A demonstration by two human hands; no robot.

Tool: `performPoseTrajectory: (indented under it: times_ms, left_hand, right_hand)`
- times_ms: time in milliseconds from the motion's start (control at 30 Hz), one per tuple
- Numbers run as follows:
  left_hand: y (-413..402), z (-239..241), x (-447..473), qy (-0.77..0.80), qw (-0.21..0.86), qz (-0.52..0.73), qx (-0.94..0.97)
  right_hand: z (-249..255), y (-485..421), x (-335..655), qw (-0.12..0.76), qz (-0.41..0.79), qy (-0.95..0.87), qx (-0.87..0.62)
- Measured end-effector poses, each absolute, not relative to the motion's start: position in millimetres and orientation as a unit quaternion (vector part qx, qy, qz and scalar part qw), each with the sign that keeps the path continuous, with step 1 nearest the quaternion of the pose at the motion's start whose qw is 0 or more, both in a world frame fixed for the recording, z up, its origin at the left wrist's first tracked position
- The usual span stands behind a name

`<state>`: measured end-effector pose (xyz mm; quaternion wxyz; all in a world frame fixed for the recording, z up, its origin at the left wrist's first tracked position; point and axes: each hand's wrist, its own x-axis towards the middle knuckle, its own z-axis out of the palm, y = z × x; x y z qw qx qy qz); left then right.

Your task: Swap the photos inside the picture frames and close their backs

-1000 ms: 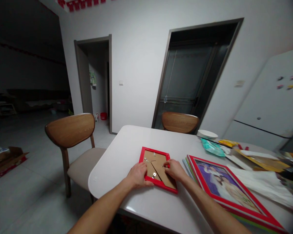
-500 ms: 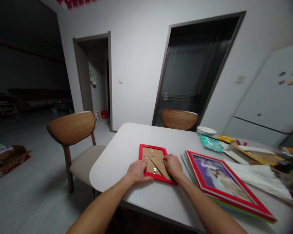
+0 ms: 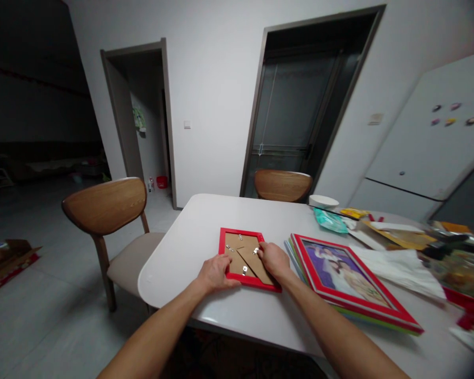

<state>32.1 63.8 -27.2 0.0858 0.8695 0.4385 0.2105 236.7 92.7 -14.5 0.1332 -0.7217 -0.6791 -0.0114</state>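
Note:
A small red picture frame (image 3: 222,240) lies face down on the white table (image 3: 169,263), its brown backing board (image 3: 233,260) showing. Metal clips sit around the board, and a diagonal stand leg is attached to it. My left hand (image 3: 214,273) grips the frame's lower left corner, thumb along the near edge and fingers over the left side. At the right edge, my right hand (image 3: 274,259) is closed, its thumb and curled finger against a metal clip (image 3: 256,250). That hand hides part of the frame's right side.
Right of my hands lies a stack of larger frames, topped by a red-framed photo (image 3: 343,271). Beyond are a teal packet (image 3: 331,220), a white bowl (image 3: 324,202) and white paper (image 3: 395,271). Wooden chairs (image 3: 106,205) stand at the left and far sides.
The view has shifted slightly to the right. The clip by my right hand now shows more fully beside my fingertips. My left hand keeps its hold on the frame.

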Motion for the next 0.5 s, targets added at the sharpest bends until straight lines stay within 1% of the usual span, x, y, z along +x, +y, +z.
performPoseTrajectory:
  times_ms: [133, 300, 500]
  left_hand:
    - [62.6, -27.3, 31.9, 0.438, 0.086, 0.219, 0.867]
    - [61.7, -26.6, 32.9, 0.44, 0.092, 0.229, 0.864]
    - [60.4, -24.2, 32.1, 0.442, 0.11, 0.226, 0.861]
  right_hand:
    - [-2.9, 78.2, 229.8, 0.15, 0.015, -0.752, -0.642]
    - [2.4, 60.6, 223.3, 0.133, 0.092, -0.837, -0.523]
    - [-7.1, 58.7, 219.4, 0.152, 0.103, -0.831, -0.525]
